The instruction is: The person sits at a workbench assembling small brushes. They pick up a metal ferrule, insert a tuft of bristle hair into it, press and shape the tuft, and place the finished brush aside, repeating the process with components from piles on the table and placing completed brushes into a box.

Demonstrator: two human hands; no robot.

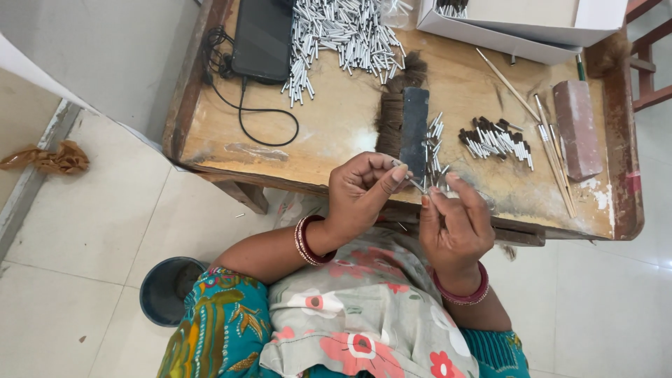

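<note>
The left hand (360,192) and the right hand (455,224) meet just in front of the near edge of a worn wooden table (336,126). Between them is a small metal tube (416,183): the left thumb and forefinger pinch one end, and the right fingertips close narrowly on the other. Both wrists carry red bangles.

Just beyond the hands lies a dark flat block (414,129) with a tuft of brown hair (390,115) along its left side, and a few loose tubes (434,150) lie beside its right edge. Further right is a small cluster of tubes with dark tips (497,140), then thin wooden sticks (549,140) and a reddish brick-shaped block (577,126).

At the far side a large heap of silver tubes (346,35) spreads next to a black phone (262,38) with a black cable looping off it. An open white cardboard box (518,31), rectangular and plain, sits at the far right corner with more tubes inside.

On the tiled floor a dark round bucket (168,290) stands beside the person, and a crumpled brown rag (49,159) lies far left.
</note>
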